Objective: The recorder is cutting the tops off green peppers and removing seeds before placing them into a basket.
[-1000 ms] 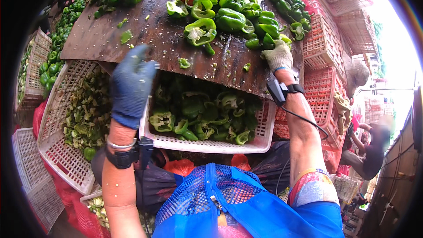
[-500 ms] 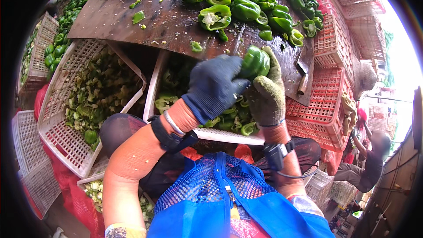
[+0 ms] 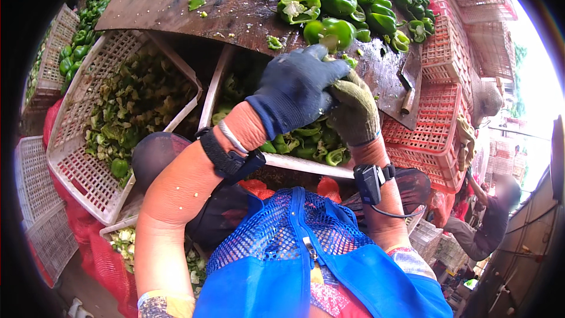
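Observation:
My left hand point(image 3: 297, 85), in a blue glove, bends inward over the front crate, its fingers curled and slightly blurred. Against it presses my right hand point(image 3: 356, 109) in an olive-green glove, fingers also curled. What either hand encloses is hidden. Just past the left fingertips is a blurred green bell pepper point(image 3: 329, 34) with a pale opening facing me; whether it is touched or loose I cannot tell. A small green scrap point(image 3: 349, 60) shows above the right fingers. Several cut green peppers point(image 3: 338, 1) lie heaped beyond on the dark board point(image 3: 235, 12).
A knife point(image 3: 407, 94) rests on the board's right edge. Below my hands, a white crate point(image 3: 306, 165) holds pepper pieces. A white crate point(image 3: 82, 185) of trimmings stands left. Red crates point(image 3: 421, 129) stand right. A person point(image 3: 491, 218) is in the right background.
Both hands have closed in on each other. The pepper formerly between them is apparently the one now farther away, beyond the left fingertips. My view has shifted slightly.

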{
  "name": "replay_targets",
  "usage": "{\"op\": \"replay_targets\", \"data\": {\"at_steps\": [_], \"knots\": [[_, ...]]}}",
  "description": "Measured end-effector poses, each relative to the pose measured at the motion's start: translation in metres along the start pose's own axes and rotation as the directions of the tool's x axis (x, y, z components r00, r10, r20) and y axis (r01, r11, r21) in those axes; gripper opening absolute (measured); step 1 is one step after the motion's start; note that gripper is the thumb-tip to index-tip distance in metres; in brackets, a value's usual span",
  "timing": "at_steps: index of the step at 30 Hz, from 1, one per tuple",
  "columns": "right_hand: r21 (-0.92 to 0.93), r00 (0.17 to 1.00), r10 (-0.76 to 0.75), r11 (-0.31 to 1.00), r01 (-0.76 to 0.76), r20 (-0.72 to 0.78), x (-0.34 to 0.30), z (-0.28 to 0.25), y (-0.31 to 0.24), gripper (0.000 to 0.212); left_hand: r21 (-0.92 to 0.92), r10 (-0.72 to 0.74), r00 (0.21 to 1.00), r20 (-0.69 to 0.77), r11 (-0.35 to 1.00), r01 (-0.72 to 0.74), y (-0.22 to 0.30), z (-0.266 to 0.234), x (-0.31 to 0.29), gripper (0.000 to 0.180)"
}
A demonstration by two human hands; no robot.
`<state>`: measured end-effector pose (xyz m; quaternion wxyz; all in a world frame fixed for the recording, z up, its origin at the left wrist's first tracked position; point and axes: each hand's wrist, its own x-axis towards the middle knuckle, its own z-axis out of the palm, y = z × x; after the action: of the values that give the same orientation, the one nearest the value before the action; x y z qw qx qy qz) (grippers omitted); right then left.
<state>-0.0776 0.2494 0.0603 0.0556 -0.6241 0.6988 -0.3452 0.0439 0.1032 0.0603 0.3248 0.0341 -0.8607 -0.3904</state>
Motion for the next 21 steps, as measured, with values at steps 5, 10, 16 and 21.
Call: {"op": "replay_targets", "data": {"at_steps": [5, 10, 16, 21], "knots": [[0.537, 0.661, 0.749, 0.573, -0.619, -0.037, 0.0, -0.014, 0.037, 0.033, 0.237, -0.308, 0.951, 0.018, 0.926, 0.295, -0.023, -0.003, 0.004, 0.037], [-0.135, 0.798, 0.478, 0.821, -0.554, -0.367, 0.049, -0.031, 0.059, 0.06, 0.004, -0.451, 0.882, -0.139, 0.89, 0.456, -0.047, -0.008, 0.008, 0.031], [-0.573, 0.914, 0.385, 0.724, -0.383, -0.125, 0.099, -0.013, 0.097, 0.066, -0.052, -0.519, 0.849, -0.096, 0.855, 0.516, -0.04, -0.009, 0.016, 0.03], [0.246, 0.832, 0.55, 0.819, -0.519, -0.075, 0.089, -0.034, 0.065, 0.057, -0.652, -0.706, 0.672, 0.226, 0.403, 0.643, -0.04, -0.007, 0.021, 0.033]]}}
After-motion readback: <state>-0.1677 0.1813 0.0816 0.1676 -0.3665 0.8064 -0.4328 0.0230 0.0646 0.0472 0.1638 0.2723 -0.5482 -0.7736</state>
